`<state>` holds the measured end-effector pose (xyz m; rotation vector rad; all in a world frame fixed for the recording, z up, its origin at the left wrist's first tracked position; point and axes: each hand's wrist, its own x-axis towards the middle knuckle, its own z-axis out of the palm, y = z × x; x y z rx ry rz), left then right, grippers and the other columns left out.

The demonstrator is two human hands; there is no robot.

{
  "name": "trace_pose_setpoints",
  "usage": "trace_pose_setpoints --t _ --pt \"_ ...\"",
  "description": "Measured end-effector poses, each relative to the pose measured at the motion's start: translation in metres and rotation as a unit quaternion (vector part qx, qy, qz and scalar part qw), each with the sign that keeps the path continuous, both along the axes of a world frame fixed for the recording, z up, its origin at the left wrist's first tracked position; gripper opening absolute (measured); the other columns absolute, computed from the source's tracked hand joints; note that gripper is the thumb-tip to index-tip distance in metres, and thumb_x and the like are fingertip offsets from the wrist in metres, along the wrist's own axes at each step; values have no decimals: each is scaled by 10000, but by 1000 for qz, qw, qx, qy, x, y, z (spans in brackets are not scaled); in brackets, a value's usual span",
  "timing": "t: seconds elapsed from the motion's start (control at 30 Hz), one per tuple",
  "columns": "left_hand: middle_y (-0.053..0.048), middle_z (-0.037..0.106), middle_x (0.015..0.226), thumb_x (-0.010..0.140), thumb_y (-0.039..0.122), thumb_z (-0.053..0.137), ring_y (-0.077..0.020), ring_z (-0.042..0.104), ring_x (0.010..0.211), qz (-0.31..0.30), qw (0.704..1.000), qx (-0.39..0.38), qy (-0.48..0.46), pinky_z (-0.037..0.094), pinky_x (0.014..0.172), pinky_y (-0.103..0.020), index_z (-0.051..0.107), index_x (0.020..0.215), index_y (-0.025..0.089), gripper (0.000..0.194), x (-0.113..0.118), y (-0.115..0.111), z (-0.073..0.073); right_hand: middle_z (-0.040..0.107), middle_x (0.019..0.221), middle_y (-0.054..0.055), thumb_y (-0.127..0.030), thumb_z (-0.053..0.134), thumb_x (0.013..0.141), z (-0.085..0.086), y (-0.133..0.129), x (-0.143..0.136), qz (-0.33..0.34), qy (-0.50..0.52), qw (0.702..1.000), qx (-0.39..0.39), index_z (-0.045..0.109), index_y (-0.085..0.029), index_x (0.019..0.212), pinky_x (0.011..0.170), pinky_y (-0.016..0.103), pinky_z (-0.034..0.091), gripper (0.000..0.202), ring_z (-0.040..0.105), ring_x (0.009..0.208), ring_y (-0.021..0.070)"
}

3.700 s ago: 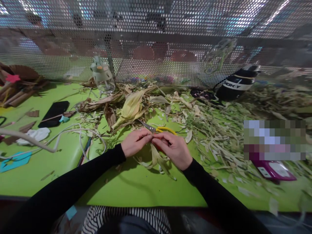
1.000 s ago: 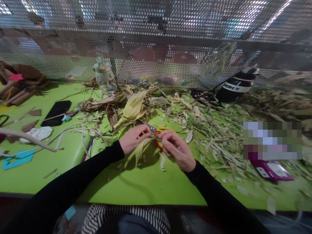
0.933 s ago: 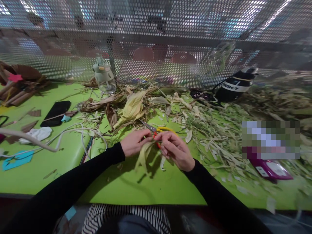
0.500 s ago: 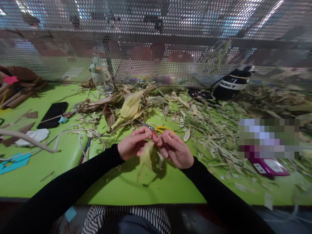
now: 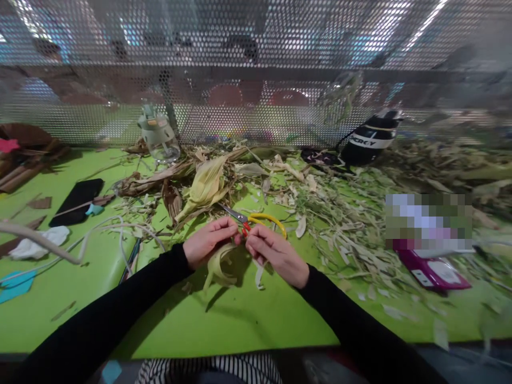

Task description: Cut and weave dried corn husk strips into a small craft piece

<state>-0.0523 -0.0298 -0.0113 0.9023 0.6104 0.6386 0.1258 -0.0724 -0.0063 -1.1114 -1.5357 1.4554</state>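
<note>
My left hand (image 5: 210,240) pinches a pale green husk piece (image 5: 220,268), which hangs curled below its fingers over the green table. Close to its right, my right hand (image 5: 278,255) is closed on a thin pale strip (image 5: 259,276) that dangles under the fingers. Just beyond both hands lie scissors (image 5: 261,217) with yellow and red handles, blades toward the upper left. A larger husk bundle (image 5: 206,184) rests behind the blades. The fingertips of both hands are partly hidden.
Dry husk scraps (image 5: 336,224) cover the back and right. A clear bottle (image 5: 160,136) and a black bottle (image 5: 370,140) stand before a perforated metal screen (image 5: 256,117). At left are a black phone (image 5: 78,201) and a cable (image 5: 44,240); a magenta object (image 5: 438,272) lies right.
My hands have moved slightly apart at the fingertips. The husk piece now hangs farther left and curls, separate from the pale strip under my right hand. The view has shifted a little.
</note>
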Motion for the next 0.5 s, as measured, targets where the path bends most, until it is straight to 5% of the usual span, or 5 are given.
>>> trace_pose_setpoints --t 0.2,0.33,0.5 --pt "10 569 712 712 463 667 -78 486 634 -26 991 62 117 388 627 -207 519 724 137 358 0 3 -12 546 679 -21 -455 513 866 -7 5 7 0 -50 999 6 507 -174 789 437 179 385 292 470 493 59" --pt "31 525 703 657 383 716 -87 469 640 -27 979 131 151 372 618 -215 530 788 145 330 1 0 -17 522 635 -28 -439 583 825 -3 7 12 -24 -76 995 52 544 -167 729 413 176 355 291 418 460 48" --pt "19 528 663 762 349 601 -108 435 602 -60 923 271 266 336 580 -230 562 761 159 194 3 -11 -14 506 555 -48 -419 563 842 0 6 11 16 -54 998 11 560 -158 757 388 167 315 275 390 411 43"
